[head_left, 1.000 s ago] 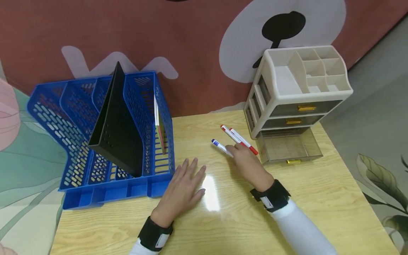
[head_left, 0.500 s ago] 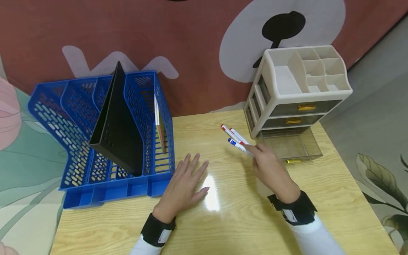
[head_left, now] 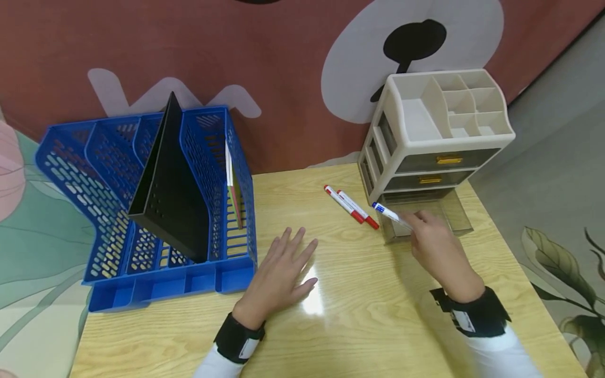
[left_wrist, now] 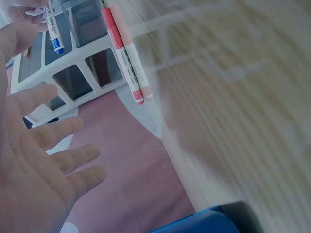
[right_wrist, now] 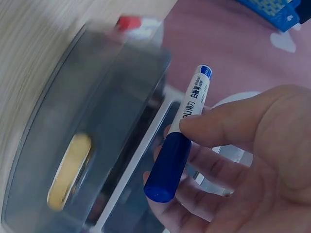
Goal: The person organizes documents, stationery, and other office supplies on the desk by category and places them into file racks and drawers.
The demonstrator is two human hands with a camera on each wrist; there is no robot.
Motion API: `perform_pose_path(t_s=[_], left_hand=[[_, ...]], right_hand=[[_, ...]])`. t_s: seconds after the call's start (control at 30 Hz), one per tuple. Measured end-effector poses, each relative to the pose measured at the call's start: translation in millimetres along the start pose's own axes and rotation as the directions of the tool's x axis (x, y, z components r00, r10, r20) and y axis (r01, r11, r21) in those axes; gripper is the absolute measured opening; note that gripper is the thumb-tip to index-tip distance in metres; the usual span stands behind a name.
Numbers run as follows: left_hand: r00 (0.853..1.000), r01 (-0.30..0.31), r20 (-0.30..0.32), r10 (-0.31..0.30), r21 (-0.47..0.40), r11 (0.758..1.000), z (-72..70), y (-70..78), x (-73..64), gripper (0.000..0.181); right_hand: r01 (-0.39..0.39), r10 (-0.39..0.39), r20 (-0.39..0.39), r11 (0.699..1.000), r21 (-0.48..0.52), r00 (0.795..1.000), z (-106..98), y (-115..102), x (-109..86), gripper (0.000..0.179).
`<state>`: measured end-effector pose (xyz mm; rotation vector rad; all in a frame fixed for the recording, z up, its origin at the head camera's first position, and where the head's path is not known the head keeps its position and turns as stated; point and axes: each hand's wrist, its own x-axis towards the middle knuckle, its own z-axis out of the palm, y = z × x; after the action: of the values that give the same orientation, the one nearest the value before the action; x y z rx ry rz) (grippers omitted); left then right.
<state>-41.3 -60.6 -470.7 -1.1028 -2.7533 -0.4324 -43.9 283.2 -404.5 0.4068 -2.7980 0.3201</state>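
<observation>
My right hand [head_left: 439, 254] pinches a blue whiteboard marker [head_left: 387, 212] between thumb and fingers, above the pulled-out bottom drawer [head_left: 462, 214] of a white desktop organizer [head_left: 402, 157]. In the right wrist view, the marker's blue cap [right_wrist: 167, 167] points toward the camera, and the drawer's gold handle [right_wrist: 69, 172] lies to the left. Two red-and-white markers [head_left: 344, 205] lie side by side on the table, left of the drawer. With fingers spread, my left hand [head_left: 279, 283] is at the table's middle, beside the blue file rack [head_left: 172, 281], and holds nothing.
A black folder [head_left: 177, 210] stands tilted in the file rack, with thin booklets [head_left: 233, 184] in its right compartment. Above the open drawer, the organizer's two other drawers [head_left: 449, 161] are closed. A printed cloth [head_left: 293, 131] hangs behind the wooden table [head_left: 331, 336].
My right hand has lifted the blue marker off the table and carried it right, from near the red markers to above the drawer. My left hand has shifted slightly right.
</observation>
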Motion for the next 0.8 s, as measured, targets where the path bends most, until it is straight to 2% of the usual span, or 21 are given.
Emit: perform_pose_path(t_s=[0.13,0.4,0.6,0.7,0.8], left_hand=[[1.000,-0.023,0.015,0.023,-0.009,1.000,-1.0,3.8,2.9,0.074],[0.998,-0.068,0.017,0.068,-0.005,0.998,0.2,11.0,7.3,0.074],[0.995,-0.102,0.025,0.102,0.009,0.995,1.3,15.4,10.5,0.074],[0.994,-0.107,0.023,0.107,0.018,0.994,1.6,16.7,11.4,0.074],[0.994,-0.103,0.031,0.102,0.026,0.994,1.8,16.8,11.2,0.074]], right_hand=[[-0.009,0.010,0.012,0.999,-0.040,1.000,-4,21,2.0,0.046],[-0.100,0.110,0.127,0.992,-0.082,0.986,-4,52,13.1,0.047],[-0.073,0.088,0.167,0.993,-0.092,0.982,7,62,26.3,0.037],[-0.093,0.108,0.248,0.993,-0.071,0.963,13,65,34.7,0.036],[-0.146,0.152,0.334,0.988,-0.041,0.930,20,66,42.3,0.039]])
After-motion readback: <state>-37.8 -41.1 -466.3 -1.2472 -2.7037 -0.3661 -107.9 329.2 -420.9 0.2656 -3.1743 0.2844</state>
